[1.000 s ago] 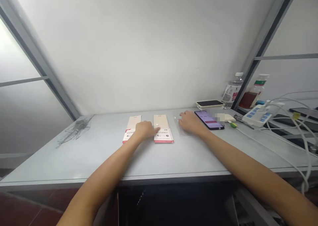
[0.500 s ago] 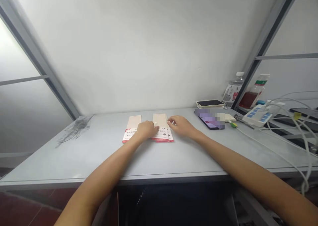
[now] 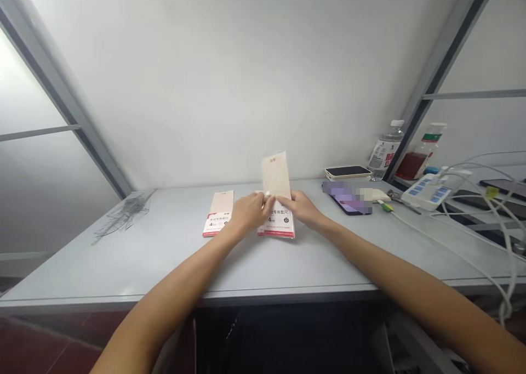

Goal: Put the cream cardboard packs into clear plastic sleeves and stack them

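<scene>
My left hand (image 3: 249, 212) and my right hand (image 3: 299, 206) both pinch a flat beige packet (image 3: 277, 198) with a red-and-white printed lower end. The packet is tilted up, its top end raised off the table and its lower end near the surface. More of the same packets lie just under it, partly hidden. Another beige packet (image 3: 218, 213) lies flat on the grey table (image 3: 164, 253) to the left of my left hand.
A dark phone (image 3: 347, 198) lies right of my hands, with a cream-cased phone (image 3: 347, 172) behind it. Two bottles (image 3: 384, 150) stand at the back right. A power strip (image 3: 429, 190) and white cables lie at the right. Scribble marks (image 3: 123, 212) darken the table's left.
My right hand came left from beside the dark phone to the packets. Both hands took hold of the top packet and tilted its far end up off the table.
</scene>
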{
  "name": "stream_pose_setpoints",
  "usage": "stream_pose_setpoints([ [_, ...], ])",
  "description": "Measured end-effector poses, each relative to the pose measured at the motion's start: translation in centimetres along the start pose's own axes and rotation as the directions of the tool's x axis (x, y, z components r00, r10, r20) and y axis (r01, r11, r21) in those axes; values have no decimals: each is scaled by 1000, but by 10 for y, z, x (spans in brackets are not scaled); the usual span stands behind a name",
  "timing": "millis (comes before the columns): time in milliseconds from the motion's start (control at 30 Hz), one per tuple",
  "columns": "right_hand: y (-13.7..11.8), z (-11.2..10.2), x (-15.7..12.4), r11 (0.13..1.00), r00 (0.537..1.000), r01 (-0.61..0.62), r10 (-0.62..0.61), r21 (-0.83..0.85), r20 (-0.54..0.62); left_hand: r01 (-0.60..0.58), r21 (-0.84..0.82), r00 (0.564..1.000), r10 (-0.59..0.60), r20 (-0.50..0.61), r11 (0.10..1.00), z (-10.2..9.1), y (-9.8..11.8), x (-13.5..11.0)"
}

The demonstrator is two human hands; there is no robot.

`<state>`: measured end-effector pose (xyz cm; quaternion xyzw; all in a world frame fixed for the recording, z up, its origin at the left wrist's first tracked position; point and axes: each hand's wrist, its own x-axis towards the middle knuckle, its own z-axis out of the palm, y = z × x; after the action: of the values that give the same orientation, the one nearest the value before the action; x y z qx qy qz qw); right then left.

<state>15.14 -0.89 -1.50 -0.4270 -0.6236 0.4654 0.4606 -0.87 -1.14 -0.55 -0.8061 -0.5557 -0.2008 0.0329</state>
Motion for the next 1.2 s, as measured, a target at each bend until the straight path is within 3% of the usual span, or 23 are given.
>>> stream_pose_setpoints([
  [100,-4,4,-4,1000,1000,7,-7,25,-2,15,13,998,-14,-69,1000,-2,3,-1],
  [233,-5,4,-7,998,999,35,-35,48,-6,-16,-14,1000,15,-26,1000,-3,3,-1],
  [333,-5,2,-8,992,997,66,-71,109,40,6,-126,1000,-9,-30,992,-5,-3,3],
  [500,-10,0,-11,979,991,101,-115,176,69,119,-374,988,-148,-49,920,-11,-18,7],
  [633,-13,2,-12,985,991,128,-132,118,23,7,-516,982,-103,-158,857,-11,-20,6],
  [733,-11,2,-10,980,986,166,-165,106,-16,-33,-643,993,-47,-107,765,-9,-18,6],
  [833,-8,-1,-7,976,981,194,-191,101,-36,51,-832,999,-24,45,553,-8,-17,8],
  [933,-6,-5,-4,975,979,201,-197,89,-49,62,-935,995,48,84,350,-10,-18,10],
  [1100,-5,-11,1,975,982,183,-188,121,29,90,-946,995,0,95,312,-11,-18,11],
  [1200,-5,-16,4,987,989,148,-147,68,-11,112,-946,994,-47,102,304,-11,-20,13],
])
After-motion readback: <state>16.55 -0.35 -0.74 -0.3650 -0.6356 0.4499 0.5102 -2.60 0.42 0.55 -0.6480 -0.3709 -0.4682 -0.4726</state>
